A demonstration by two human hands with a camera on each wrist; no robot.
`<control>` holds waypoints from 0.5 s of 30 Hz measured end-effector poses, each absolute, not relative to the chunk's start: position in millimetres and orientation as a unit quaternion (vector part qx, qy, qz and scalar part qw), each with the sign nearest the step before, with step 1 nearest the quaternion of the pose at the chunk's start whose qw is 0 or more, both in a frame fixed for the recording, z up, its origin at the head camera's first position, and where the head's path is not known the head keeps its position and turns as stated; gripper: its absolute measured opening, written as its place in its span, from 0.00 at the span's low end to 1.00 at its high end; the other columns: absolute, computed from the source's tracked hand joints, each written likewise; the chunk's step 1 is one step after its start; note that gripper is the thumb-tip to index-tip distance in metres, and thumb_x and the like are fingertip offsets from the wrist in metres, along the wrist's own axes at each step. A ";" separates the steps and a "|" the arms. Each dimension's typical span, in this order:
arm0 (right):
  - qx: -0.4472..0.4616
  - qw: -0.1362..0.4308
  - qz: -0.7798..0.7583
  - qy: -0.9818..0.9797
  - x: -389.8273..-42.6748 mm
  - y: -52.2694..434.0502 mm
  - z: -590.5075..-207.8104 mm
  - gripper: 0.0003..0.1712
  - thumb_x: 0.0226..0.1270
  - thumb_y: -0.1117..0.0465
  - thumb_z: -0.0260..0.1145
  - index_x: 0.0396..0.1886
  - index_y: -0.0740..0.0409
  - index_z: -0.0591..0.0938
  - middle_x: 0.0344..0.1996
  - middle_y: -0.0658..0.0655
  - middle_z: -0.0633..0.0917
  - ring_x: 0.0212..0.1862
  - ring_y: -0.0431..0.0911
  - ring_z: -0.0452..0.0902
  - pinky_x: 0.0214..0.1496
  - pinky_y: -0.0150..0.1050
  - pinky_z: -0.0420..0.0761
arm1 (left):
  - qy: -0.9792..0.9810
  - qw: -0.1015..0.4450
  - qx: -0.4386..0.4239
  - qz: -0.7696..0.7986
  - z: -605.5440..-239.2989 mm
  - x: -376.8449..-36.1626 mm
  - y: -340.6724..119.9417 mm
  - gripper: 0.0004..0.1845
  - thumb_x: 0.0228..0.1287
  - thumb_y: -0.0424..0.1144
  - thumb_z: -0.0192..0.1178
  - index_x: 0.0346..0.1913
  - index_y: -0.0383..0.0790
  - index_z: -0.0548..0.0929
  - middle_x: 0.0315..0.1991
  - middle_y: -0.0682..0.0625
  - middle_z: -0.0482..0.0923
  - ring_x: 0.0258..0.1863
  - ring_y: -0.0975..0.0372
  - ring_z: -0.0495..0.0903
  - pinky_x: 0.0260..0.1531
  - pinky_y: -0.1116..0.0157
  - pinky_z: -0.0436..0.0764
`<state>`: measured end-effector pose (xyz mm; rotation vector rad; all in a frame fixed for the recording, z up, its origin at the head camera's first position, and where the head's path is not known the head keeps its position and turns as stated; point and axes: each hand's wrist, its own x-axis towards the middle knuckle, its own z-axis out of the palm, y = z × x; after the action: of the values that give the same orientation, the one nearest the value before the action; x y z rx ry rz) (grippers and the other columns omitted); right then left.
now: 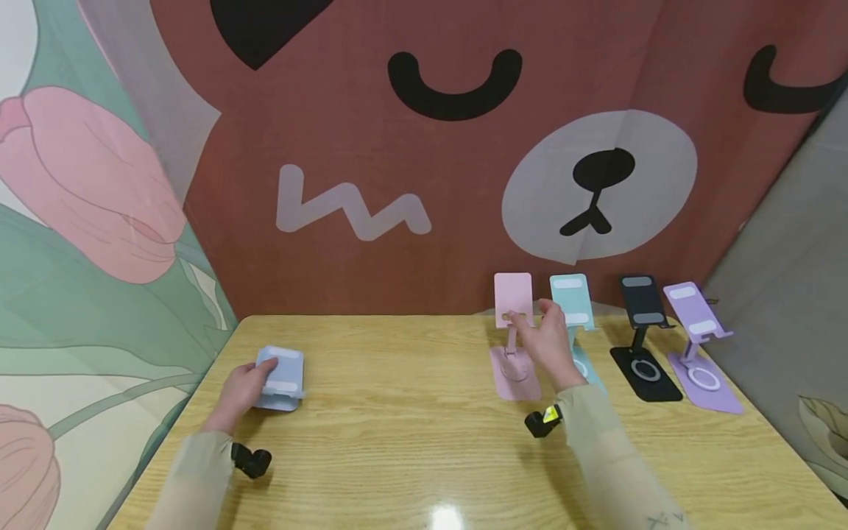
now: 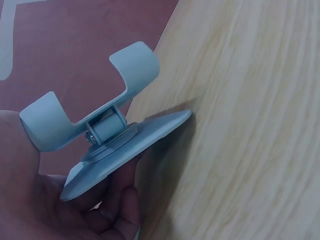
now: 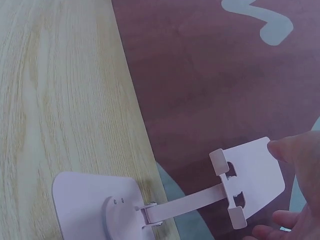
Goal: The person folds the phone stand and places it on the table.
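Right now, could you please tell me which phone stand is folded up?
The light blue stand, held in the left hand; the pink stand, mint stand, black stand and purple stand are all unfolded and raised.

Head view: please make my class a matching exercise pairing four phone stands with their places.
Things:
1. blue stand
2. pink stand
3. black stand
4. purple stand

Places:
A. right end of the row
B. in the left hand
C. between the teal stand and purple stand
D. left end of the row, by the right hand

Pairs: 1-B; 2-D; 3-C; 4-A
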<state>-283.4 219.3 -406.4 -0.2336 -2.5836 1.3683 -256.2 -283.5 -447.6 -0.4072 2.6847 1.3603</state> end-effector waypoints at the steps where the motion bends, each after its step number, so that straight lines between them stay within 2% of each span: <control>1: -0.079 0.102 0.465 -0.876 -283.8 219.8 -406.3 0.49 0.74 0.44 0.62 0.77 0.70 0.51 0.73 0.73 0.58 0.73 0.65 0.56 0.72 0.58 0.61 | 0.884 0.054 -0.131 0.445 -447.0 -256.3 -284.2 0.43 0.79 0.55 0.40 0.69 0.10 0.56 0.65 0.18 0.60 0.65 0.33 0.64 0.67 0.42 0.62; 8: -0.090 0.088 0.470 -0.874 -287.4 220.9 -403.2 0.50 0.75 0.44 0.62 0.78 0.70 0.50 0.73 0.73 0.58 0.73 0.65 0.56 0.72 0.58 0.60 | 0.896 0.062 -0.116 0.425 -445.1 -256.4 -291.0 0.41 0.79 0.55 0.41 0.65 0.10 0.62 0.60 0.19 0.66 0.58 0.36 0.70 0.62 0.42 0.67; 15: -0.091 0.074 0.467 -0.877 -294.8 221.7 -405.1 0.50 0.75 0.43 0.61 0.78 0.69 0.50 0.73 0.72 0.59 0.73 0.64 0.57 0.72 0.58 0.61 | 0.916 0.065 -0.115 0.379 -442.2 -256.3 -300.4 0.41 0.78 0.56 0.43 0.64 0.12 0.66 0.57 0.21 0.70 0.55 0.38 0.72 0.58 0.43 0.71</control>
<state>-294.8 221.7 -405.1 -0.2717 -2.6323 1.4009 -256.3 -300.4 -442.2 -0.3480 2.7651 1.1428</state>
